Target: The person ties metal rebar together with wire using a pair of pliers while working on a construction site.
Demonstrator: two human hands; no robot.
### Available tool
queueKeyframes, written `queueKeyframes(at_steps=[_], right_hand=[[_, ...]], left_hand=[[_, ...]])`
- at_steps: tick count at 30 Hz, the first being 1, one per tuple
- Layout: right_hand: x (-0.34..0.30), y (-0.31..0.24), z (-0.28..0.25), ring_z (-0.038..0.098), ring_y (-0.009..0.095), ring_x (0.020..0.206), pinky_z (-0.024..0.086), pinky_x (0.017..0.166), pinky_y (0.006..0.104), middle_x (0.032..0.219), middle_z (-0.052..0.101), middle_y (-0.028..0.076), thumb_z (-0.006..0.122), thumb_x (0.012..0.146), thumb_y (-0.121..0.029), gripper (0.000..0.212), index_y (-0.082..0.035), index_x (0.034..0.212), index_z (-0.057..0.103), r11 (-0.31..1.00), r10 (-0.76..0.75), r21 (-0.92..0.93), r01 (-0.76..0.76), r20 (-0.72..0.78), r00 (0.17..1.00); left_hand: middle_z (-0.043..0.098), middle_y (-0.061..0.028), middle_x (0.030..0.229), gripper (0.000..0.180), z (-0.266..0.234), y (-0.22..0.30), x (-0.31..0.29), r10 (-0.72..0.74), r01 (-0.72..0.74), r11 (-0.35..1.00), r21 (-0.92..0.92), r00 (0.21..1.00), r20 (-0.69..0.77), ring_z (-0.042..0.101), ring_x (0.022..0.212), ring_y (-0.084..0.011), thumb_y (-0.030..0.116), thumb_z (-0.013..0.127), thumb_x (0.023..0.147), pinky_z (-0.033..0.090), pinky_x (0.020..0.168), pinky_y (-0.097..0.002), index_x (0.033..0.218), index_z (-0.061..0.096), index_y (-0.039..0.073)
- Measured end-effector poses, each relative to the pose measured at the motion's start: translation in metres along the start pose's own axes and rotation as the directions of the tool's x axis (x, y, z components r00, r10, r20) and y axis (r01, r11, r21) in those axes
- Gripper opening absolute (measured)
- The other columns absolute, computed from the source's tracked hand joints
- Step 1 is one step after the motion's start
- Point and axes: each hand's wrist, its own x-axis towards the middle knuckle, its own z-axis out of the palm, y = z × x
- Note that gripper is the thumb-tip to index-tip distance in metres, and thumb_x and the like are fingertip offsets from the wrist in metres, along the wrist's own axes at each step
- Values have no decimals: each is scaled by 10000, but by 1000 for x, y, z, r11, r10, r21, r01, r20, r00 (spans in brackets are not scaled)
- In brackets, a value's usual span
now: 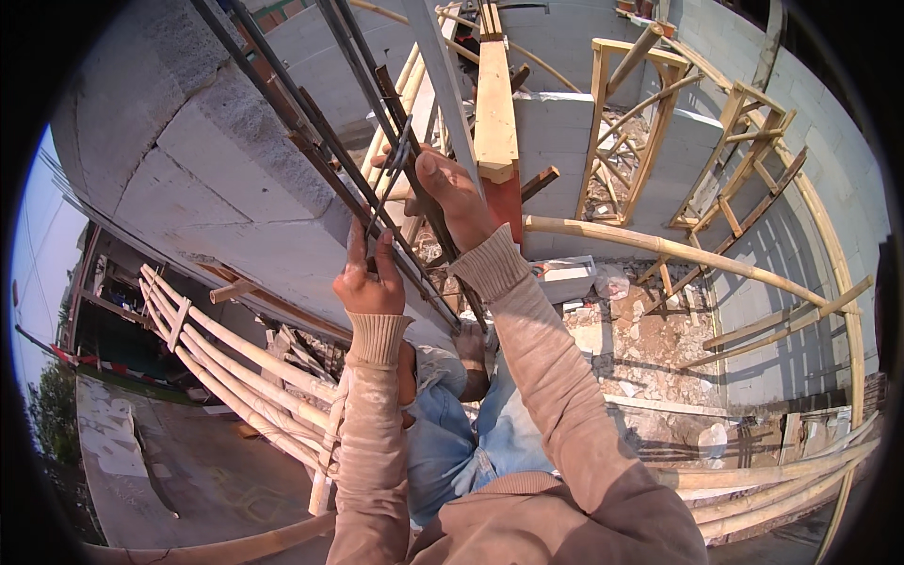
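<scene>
Long dark steel reinforcing bars run upright in front of me, beside a grey block wall. A thin bent steel stirrup slants across them. My left hand has thumb and forefinger pinched at the stirrup's lower end, next to the left bars. Around the right-hand bars curls my right hand, its thumb up and some fingers hidden behind the steel. Both forearms wear tan sleeves with ribbed cuffs.
Bamboo poles form a rail at my left. More bamboo crosses on the right, near wooden frames. A timber beam stands close to my right hand. Rubble covers the ground far below; my bare foot shows beneath.
</scene>
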Motion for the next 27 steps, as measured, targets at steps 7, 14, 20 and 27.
queueKeyframes(at_steps=[7,14,20,27], right_hand=[[2,7,0,603,59,761,503,715,220,1130,707,54,472,1006,-632,669,-26,1230,646,999,41,24,-41,-17,999],[7,-21,10,551,38,776,440,689,197,913,624,-31,588,1014,-469,511,-12,1236,640,991,-65,-123,57,-59,996],[9,-35,18,581,53,779,477,716,204,849,615,-41,854,839,-238,511,-1,1227,621,963,-39,-268,23,-54,998],[16,-27,9,655,109,971,538,866,258,1111,672,43,846,819,-128,558,1,1263,532,874,29,-483,-48,-45,999]], left_hand=[[735,-201,851,482,12,-6,-2,97,-82,991,105,984,-149,715,613,-287,88,724,869,538,562,-370,1337,623,31],[702,-229,777,493,5,-2,-6,-219,222,965,140,975,-37,701,653,-382,209,716,875,548,591,-433,1361,637,206],[707,-246,817,525,-5,4,9,-265,265,964,-15,963,45,719,747,-392,188,718,857,563,672,-445,1373,624,171],[709,-246,812,465,-6,-3,9,-217,220,975,-35,974,68,717,703,-362,168,719,848,562,688,-434,1305,664,103]])
